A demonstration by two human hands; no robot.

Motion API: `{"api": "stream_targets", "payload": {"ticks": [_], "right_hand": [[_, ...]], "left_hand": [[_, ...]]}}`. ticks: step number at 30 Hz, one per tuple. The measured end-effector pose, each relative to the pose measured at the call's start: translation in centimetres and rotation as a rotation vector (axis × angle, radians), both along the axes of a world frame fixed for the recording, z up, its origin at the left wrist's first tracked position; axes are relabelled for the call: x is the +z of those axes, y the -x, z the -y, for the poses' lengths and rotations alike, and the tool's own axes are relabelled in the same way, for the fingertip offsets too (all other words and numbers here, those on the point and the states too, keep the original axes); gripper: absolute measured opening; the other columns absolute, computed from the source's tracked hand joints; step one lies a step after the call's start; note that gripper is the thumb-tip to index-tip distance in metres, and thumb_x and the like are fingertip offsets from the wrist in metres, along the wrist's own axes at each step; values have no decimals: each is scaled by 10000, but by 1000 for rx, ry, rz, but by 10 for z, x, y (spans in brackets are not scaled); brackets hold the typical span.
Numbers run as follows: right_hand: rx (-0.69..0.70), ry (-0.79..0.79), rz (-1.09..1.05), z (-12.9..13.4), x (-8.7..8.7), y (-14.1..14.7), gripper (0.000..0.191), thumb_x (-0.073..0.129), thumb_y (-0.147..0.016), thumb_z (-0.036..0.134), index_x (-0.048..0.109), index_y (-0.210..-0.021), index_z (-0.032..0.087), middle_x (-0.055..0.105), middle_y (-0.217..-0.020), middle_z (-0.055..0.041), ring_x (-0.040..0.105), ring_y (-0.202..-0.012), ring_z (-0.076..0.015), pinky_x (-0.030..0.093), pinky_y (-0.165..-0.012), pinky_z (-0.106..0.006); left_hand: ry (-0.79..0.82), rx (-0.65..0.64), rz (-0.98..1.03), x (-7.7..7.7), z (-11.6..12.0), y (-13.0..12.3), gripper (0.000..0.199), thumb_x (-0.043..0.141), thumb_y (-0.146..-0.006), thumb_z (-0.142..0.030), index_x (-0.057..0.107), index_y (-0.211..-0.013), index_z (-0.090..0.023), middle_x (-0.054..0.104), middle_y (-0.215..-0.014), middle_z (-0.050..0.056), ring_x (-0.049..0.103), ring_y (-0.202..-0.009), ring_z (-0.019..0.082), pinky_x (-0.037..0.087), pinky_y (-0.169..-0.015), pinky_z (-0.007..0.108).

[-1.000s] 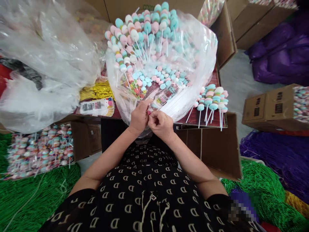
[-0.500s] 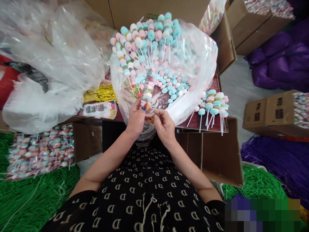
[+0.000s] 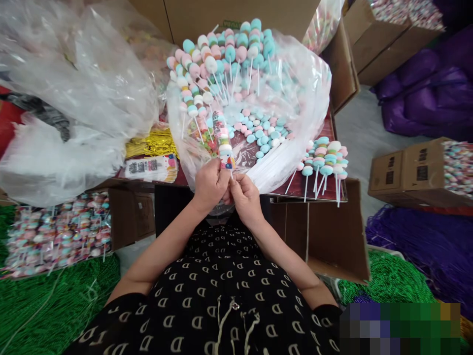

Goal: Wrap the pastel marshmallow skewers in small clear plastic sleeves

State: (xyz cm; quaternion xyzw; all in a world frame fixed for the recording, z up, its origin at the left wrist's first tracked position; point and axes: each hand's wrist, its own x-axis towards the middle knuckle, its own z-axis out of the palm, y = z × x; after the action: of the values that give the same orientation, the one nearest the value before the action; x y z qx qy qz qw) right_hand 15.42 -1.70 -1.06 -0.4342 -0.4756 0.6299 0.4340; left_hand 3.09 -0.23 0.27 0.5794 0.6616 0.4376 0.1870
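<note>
My left hand (image 3: 210, 185) grips a candy skewer in a clear sleeve (image 3: 222, 135), which stands upright with stacked pastel marshmallow discs and a small colourful label (image 3: 227, 162) at its lower end. My right hand (image 3: 246, 199) sits against the left, its fingertips pinching the thin white stick (image 3: 231, 174) below the sleeve. Directly ahead, a large clear plastic bag (image 3: 308, 84) holds many pink, white and teal candy skewers (image 3: 225, 54). Several unwrapped skewers (image 3: 323, 162) lie on the table to the right.
A stack of printed cards (image 3: 151, 168) and gold twist ties (image 3: 151, 144) lie left of the bag on a dark red table (image 3: 295, 190). Plastic sheeting (image 3: 74, 84), cardboard boxes (image 3: 406, 172), purple bundles (image 3: 424, 93), green strands (image 3: 55, 310) and bagged candy (image 3: 55, 234) surround me.
The sleeved skewer now stands closer to my right hand, and both hands have moved together at its lower end. The right fingertips have closed in on the stick.
</note>
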Motion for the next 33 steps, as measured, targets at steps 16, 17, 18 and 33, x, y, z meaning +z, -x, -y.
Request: {"api": "stream_targets", "payload": {"ticks": [16, 17, 18, 33], "right_hand": [[-4, -505, 557, -12, -10, -13, 434, 398, -1074, 408, 609, -1410, 230, 788, -922, -68, 720, -749, -220, 590, -725, -354], [-13, -540, 560, -13, -11, -13, 434, 395, -1072, 403, 626, -1397, 232, 798, -998, -85, 736, -805, -229, 596, -747, -355], [-24, -566, 555, -13, -12, -13, 429, 394, -1071, 397, 639, -1383, 234, 800, -1044, -94, 743, -838, -231, 600, -761, -352], [-22, -645, 503, -3, -17, -7, 359, 367, -1087, 301, 628, -1320, 217, 675, -699, 10, 596, -559, -146, 515, -611, -283]], "left_hand": [[-177, -267, -432, 4, 8, 5, 150, 444, -858, -167, 533, -748, -217, 623, -708, 77, 574, -679, 226, 419, -675, 367], [-163, -275, -385, 5, 9, 4, 149, 446, -860, -169, 521, -742, -222, 612, -703, 66, 566, -679, 217, 422, -681, 361], [-138, -282, -323, 6, 10, 4, 158, 448, -870, -179, 507, -730, -226, 598, -692, 54, 554, -672, 206, 423, -683, 355], [253, -235, 1121, 24, -1, -6, 337, 778, -851, -521, 698, -915, -200, 771, -891, 51, 725, -874, 182, 569, -759, 292]]}}
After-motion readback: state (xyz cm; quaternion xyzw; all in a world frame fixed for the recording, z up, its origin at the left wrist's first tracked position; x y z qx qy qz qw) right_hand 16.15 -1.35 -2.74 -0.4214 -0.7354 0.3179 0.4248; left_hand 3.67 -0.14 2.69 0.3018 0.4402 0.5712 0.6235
